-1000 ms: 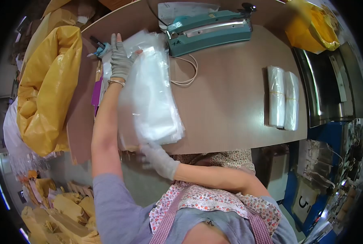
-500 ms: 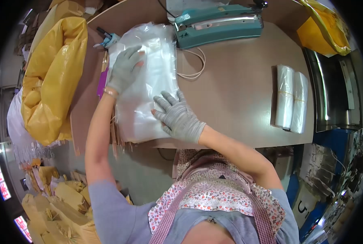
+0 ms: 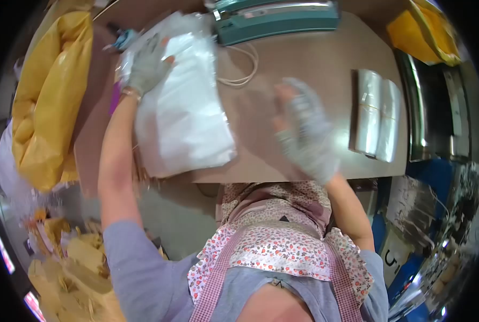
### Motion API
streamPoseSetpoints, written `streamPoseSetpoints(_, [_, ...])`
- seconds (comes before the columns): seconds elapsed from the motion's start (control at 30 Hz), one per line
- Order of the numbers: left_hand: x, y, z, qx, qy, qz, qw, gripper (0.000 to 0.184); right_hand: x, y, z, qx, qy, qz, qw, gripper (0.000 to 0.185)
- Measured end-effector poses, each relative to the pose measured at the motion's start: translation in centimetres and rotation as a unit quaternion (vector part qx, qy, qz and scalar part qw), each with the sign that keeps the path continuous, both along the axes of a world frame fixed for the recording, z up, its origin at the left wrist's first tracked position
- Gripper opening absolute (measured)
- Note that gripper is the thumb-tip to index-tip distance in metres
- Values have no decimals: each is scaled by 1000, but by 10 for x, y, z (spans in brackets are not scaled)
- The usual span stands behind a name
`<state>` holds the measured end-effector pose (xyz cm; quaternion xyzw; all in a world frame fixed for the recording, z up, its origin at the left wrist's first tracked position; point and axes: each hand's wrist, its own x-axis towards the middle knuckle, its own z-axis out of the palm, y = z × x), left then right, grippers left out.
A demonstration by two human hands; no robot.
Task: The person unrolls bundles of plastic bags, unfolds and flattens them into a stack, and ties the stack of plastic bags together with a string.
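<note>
While the left hand (image 3: 148,67) lies on the pile of clear bags (image 3: 183,102) at eleven o'clock in the view, its fingers are spread a little and press down flat, with nothing gripped. The right hand (image 3: 308,129) is at two o'clock, over the bare table (image 3: 304,59). It is blurry, but its fingers look loose and a bit bent, the thumb apart, and they hold nothing I can see. I cannot tell if it touches the table. Half a second ago, the right hand was on the bags too; now it is off them, toward three o'clock. The left hand stays there.
</note>
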<state>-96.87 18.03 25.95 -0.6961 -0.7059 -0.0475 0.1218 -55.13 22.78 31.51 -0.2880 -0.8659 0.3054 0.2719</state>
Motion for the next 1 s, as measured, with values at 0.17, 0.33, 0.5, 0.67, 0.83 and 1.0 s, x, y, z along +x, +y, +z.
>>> streamPoseSetpoints(0.17, [-6,5,1,58,106,-76,990,44,120,61,-39,202,-148,-345,904,79])
streamPoseSetpoints(0.33, [78,21,61,144,-47,15,988,44,122,60,-39,136,-356,-375,845,94])
streamPoseSetpoints(0.5, [246,29,46,36,-432,-52,900,26,105,63,-35,110,-402,-333,846,80])
streamPoseSetpoints(0.67, [356,61,-3,-190,-809,147,536,40,106,70,-39,62,-354,-345,867,71])
streamPoseSetpoints(0.83, [395,79,-25,-191,-931,145,276,43,111,47,-22,-65,-141,-265,952,53])
streamPoseSetpoints(1.0, [379,42,-26,-135,-949,91,271,32,100,21,-26,-59,-70,-138,986,43])
